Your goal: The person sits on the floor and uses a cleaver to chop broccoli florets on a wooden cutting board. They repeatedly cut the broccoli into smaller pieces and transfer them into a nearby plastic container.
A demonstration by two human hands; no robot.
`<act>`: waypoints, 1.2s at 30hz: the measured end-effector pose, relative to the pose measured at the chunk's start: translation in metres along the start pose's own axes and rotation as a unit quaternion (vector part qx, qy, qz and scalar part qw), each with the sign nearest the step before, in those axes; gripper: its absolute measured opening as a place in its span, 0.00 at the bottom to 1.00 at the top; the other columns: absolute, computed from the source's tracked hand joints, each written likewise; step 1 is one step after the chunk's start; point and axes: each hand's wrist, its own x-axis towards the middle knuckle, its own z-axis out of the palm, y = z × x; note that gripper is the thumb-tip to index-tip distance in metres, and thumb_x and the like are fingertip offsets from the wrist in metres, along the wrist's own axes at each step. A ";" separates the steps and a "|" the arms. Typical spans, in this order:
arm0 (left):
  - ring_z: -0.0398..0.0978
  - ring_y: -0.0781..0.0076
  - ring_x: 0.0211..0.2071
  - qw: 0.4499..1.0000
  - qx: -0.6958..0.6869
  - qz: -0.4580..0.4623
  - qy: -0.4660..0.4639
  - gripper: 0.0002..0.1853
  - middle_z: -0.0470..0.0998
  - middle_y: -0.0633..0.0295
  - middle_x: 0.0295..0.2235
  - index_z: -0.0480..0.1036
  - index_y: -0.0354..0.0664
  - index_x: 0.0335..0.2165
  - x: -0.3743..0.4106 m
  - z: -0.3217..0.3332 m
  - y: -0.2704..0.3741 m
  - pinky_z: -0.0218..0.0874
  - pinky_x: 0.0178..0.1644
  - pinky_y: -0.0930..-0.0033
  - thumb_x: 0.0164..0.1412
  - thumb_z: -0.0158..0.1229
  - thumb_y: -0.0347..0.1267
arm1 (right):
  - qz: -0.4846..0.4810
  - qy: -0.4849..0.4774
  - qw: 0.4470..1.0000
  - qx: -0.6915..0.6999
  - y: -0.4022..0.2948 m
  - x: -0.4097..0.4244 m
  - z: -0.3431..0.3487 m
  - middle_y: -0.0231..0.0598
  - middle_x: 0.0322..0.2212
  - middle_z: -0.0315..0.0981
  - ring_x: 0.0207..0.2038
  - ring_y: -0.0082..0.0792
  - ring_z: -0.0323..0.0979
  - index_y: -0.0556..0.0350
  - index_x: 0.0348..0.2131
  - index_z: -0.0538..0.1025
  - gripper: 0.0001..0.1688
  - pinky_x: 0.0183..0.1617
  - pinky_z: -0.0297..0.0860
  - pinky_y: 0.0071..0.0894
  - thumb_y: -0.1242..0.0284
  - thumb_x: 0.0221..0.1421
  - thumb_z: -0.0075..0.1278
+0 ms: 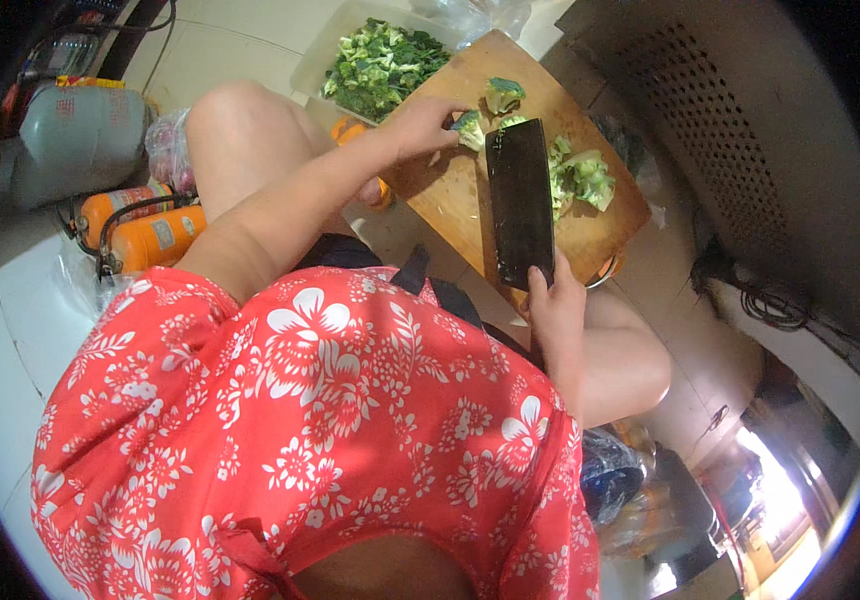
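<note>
My right hand (559,300) grips a dark, wide-bladed cleaver (520,202), its blade over the wooden cutting board (437,202). Between the thumb and fingers of my left hand (424,129) is a broccoli floret (469,130), just left of the blade. Another broccoli piece (503,95) lies farther up the board. Cut broccoli stalks and pieces (587,180) are heaped to the right of the cleaver. Part of a floret at the blade's far end is hidden by it.
A translucent plastic tub (311,71) of chopped broccoli stands beyond the board's left side. Two orange fire extinguishers (159,236) and a grey gas cylinder (84,139) are at left. A perforated panel (707,127) rises at right, with a coiled cable (775,309) near it.
</note>
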 end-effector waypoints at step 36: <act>0.68 0.60 0.33 0.994 0.100 0.051 0.003 0.19 0.71 0.54 0.30 0.69 0.46 0.39 -0.016 0.005 -0.032 0.59 0.38 0.67 0.43 0.49 0.26 | -0.011 -0.100 0.971 -0.218 -0.018 0.018 0.028 0.60 0.24 0.68 0.29 0.57 0.67 0.60 0.38 0.60 0.13 0.33 0.63 0.50 0.73 0.50 0.34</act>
